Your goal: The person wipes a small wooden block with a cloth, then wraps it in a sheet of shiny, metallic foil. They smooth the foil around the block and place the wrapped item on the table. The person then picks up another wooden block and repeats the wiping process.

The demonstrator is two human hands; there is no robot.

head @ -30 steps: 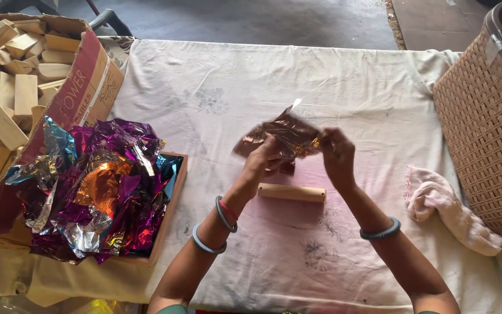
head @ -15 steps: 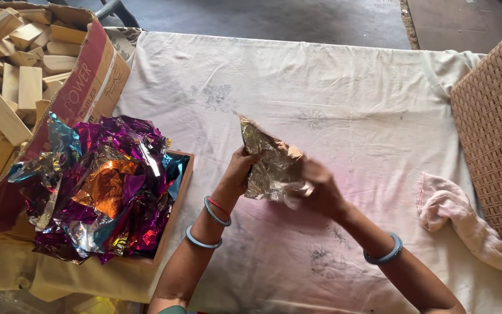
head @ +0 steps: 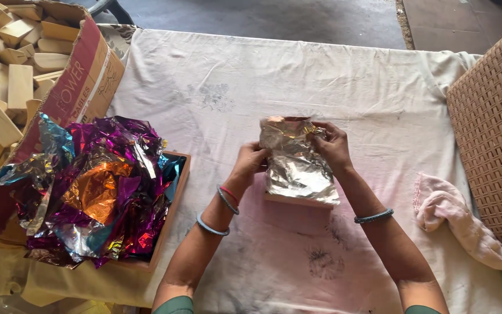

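A crinkled silver foil sheet [head: 297, 163] is spread over a wooden block [head: 297, 200] on the white cloth-covered table [head: 274, 75]. Only the block's near edge shows under the foil. My left hand [head: 252, 163] pinches the sheet's left edge. My right hand [head: 331, 145] grips its top right corner, where the foil folds over with a coppery underside showing. Both wrists wear bangles.
A tray [head: 172, 215] at the left is piled with shiny foil sheets [head: 94, 192] in purple, orange and blue. Behind it a cardboard box [head: 82, 75] holds several wooden blocks [head: 7, 81]. A woven basket [head: 492, 134] stands at the right, with a pink rag [head: 460, 218] beside it.
The foil, held crumpled up in the air earlier, has been opened out and laid down over the wooden block. Both hands have moved with it toward the table.
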